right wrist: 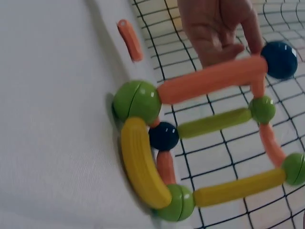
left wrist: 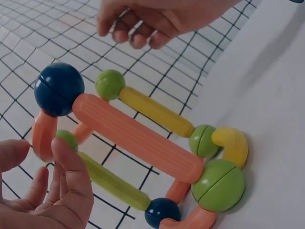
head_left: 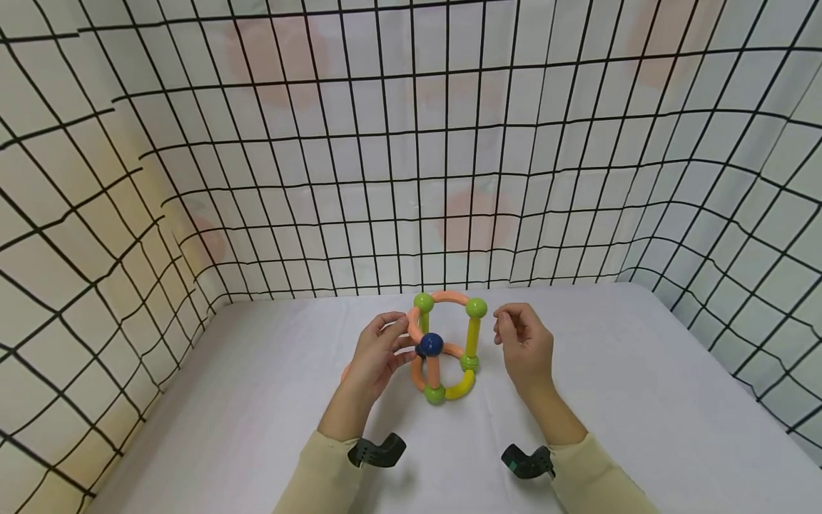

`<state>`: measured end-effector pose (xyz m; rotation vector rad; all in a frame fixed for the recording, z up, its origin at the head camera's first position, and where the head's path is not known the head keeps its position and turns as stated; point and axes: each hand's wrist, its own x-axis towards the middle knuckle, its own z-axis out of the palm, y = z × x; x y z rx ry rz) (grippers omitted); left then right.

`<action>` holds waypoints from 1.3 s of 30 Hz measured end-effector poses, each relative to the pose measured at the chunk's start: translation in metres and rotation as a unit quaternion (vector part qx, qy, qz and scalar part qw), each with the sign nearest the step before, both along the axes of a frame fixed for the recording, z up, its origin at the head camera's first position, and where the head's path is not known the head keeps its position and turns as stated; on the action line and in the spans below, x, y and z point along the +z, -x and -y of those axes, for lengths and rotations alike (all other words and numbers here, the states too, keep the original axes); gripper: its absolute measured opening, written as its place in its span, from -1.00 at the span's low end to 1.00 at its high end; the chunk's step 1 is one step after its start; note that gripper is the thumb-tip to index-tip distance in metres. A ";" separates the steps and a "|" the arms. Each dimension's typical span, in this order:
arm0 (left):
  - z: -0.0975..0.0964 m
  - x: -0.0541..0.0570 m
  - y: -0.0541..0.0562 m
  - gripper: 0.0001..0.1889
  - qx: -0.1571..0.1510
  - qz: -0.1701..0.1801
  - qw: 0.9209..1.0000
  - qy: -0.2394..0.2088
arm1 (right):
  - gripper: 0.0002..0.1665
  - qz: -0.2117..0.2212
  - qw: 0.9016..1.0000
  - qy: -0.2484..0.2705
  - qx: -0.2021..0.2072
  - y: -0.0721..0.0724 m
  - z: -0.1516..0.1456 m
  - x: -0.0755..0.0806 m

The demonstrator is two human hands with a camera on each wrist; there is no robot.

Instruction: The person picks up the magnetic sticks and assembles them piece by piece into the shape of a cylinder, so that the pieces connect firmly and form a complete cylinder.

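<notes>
A toy frame of magnetic rods and balls (head_left: 434, 371) stands upright on the white table. Its upper corners carry green balls (left wrist: 110, 84) and a larger-looking blue ball (left wrist: 59, 89), joined by curved orange rods (left wrist: 44, 136). Straight orange, yellow and green rods form its uprights, and a curved yellow rod (right wrist: 143, 162) lies along its base. My left hand (head_left: 379, 350) is at the frame's left side, fingers spread and fingertips right by the upper curved orange rod. To the right of the frame, my right hand (head_left: 528, 346) hovers with loosely bent fingers and nothing in them.
A loose orange rod (right wrist: 129, 40) lies on the table to the left, mostly hidden by the left hand in the head view. White walls with a black grid (head_left: 385, 150) enclose the table (head_left: 212, 428) at the back and both sides.
</notes>
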<state>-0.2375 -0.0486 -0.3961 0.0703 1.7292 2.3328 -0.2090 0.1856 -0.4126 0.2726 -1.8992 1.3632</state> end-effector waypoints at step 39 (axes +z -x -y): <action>-0.002 -0.070 -0.029 -0.57 -0.042 -0.174 0.944 0.277 | -0.55 0.309 0.928 -0.185 0.100 0.022 -0.025 -0.065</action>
